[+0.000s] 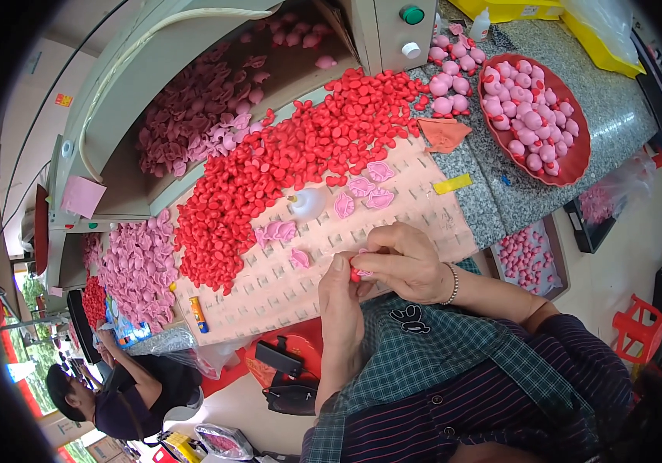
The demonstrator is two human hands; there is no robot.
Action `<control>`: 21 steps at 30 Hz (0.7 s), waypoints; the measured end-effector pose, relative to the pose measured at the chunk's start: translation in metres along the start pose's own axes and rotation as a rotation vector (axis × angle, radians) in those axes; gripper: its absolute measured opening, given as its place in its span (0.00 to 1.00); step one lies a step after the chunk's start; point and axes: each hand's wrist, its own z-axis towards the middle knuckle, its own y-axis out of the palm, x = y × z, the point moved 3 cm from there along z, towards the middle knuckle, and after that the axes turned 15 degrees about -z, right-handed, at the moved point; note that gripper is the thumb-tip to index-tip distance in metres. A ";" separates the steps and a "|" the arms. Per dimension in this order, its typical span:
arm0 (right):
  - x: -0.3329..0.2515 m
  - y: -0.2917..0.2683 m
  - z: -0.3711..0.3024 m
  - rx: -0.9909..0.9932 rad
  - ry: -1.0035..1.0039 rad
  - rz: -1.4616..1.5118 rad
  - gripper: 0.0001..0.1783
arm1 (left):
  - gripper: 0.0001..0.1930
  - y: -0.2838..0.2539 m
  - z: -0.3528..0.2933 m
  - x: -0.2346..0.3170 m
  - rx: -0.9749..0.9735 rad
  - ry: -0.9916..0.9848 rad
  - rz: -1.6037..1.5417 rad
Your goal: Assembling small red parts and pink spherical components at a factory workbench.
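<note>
My left hand (pixel 340 305) and my right hand (pixel 414 266) meet at the near edge of the table, fingertips pinched together. Between them is a small red plastic piece (pixel 355 275) with a bit of pink beside it. My fingers cover most of both, so the full shape is hidden. Just beyond my hands lies a loose pink ear-shaped piece (pixel 299 259), with several more pink pieces (pixel 362 186) farther off. A small white squeeze bottle (pixel 308 204) with a pale tip lies by the large heap of red pieces (pixel 292 154).
A red scalloped bowl (pixel 579 166) of pink-and-red assembled pieces stands at right, near an orange cloth scrap (pixel 444 133) and a yellow strip (pixel 453 184). Pink pieces heap (pixel 139 266) at left, by an orange tube (pixel 198 315). A grey machine housing (pixel 107 73) arches behind. Another person (pixel 126 397) sits lower left.
</note>
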 end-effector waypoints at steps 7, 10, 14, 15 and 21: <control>0.003 0.005 -0.004 -0.050 0.099 0.066 0.20 | 0.15 0.003 -0.003 0.001 -0.024 0.054 0.084; 0.006 0.003 -0.007 -0.103 0.160 0.125 0.22 | 0.14 0.000 -0.003 0.000 -0.001 0.064 0.102; 0.007 0.001 -0.006 -0.182 0.249 0.291 0.23 | 0.13 0.001 -0.004 0.000 -0.012 0.088 0.124; 0.008 0.000 -0.006 -0.181 0.249 0.290 0.23 | 0.13 0.003 -0.004 0.001 -0.001 0.094 0.139; 0.009 0.001 -0.006 -0.232 0.196 0.333 0.23 | 0.11 0.002 -0.006 0.001 -0.037 0.102 0.119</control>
